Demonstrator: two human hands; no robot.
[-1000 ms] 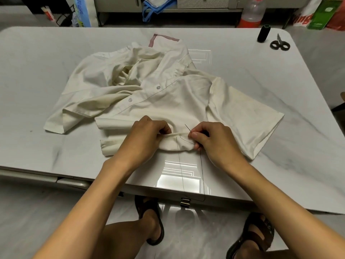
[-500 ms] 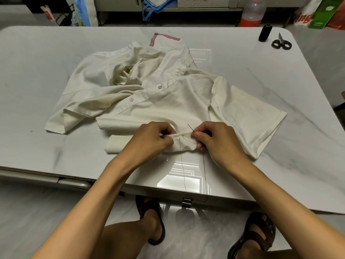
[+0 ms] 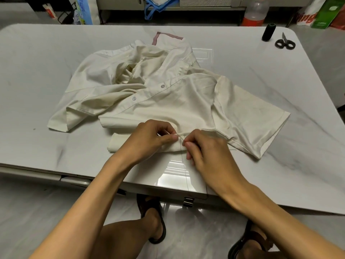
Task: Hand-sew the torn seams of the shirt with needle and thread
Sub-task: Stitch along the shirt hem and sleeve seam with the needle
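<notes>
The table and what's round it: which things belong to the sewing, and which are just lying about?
Sewing: shirt; dark thread hanging from its seam; left hand and right hand, both pinching that seam; black spool and scissors, idle at the far corner of the table.
Lying about: plastic bottle, green box, blue bag, all beyond it.

Head camera, looking steeply down, close over table (image 3: pixel 56 71).
</notes>
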